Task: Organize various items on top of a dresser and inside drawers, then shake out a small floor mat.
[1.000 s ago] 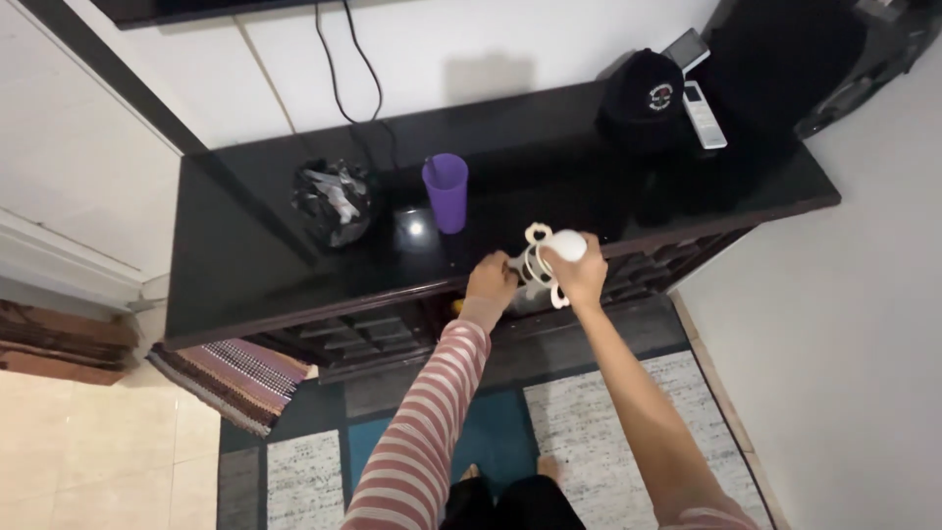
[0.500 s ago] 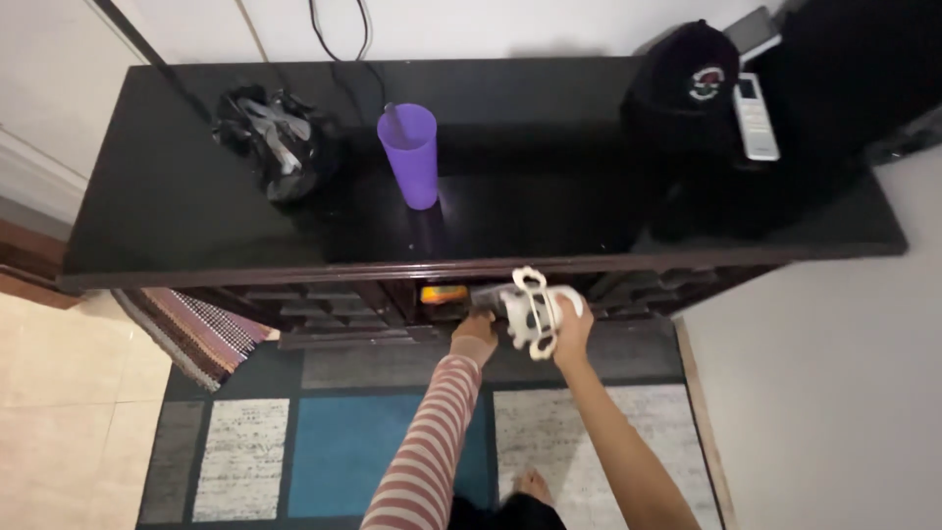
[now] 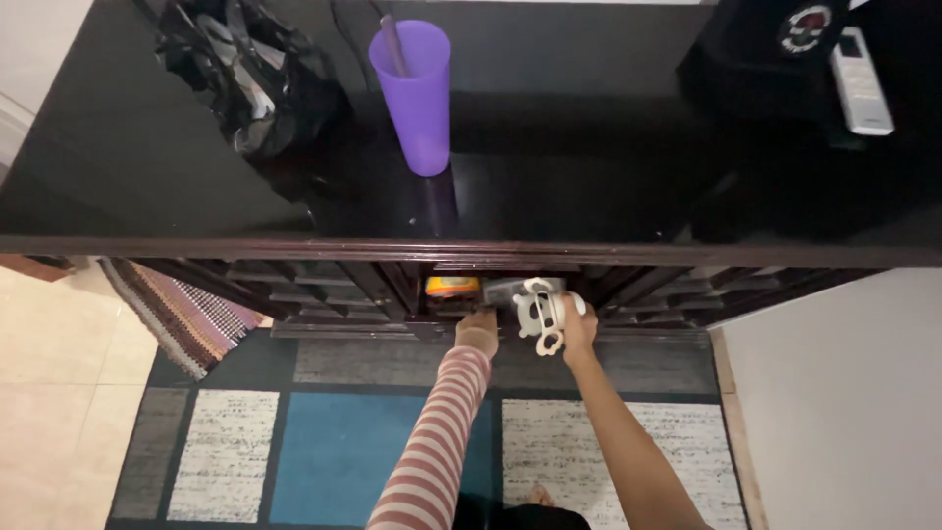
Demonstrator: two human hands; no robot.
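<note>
**Both hands at the open cabinet compartment**

The right hand (image 3: 577,326) has its fingers wrapped round a white plastic holder (image 3: 538,312) with looped handles, clamped on it from the side, which looks like the surest way to carry so open a frame level. The holder sits just in front of the cabinet's middle opening, at its mouth and not yet clearly inside. The left hand (image 3: 478,329), in a red-and-white striped sleeve (image 3: 432,442), rests at the lower lip of the same opening, just left of the holder; its fingers reach into the shadow, so I cannot tell whether they are apart or closed on anything. It seems placed there to steady or clear the way.

Just beyond the left fingers, inside the compartment, lies one small orange thing (image 3: 451,287), and beside it, behind the holder, one grey thing (image 3: 505,288). Above the hands spreads the glossy black cabinet (image 3: 549,186). On it, well away from the fingers, stand one purple cup (image 3: 412,93) with a stick in it, one crumpled black bag (image 3: 250,69) to its left, and far to the right one dark cap (image 3: 775,49) and one white remote (image 3: 862,80). Below the arms lies one patchwork rug (image 3: 324,442); one striped mat (image 3: 177,314) sits off to the left.
</note>
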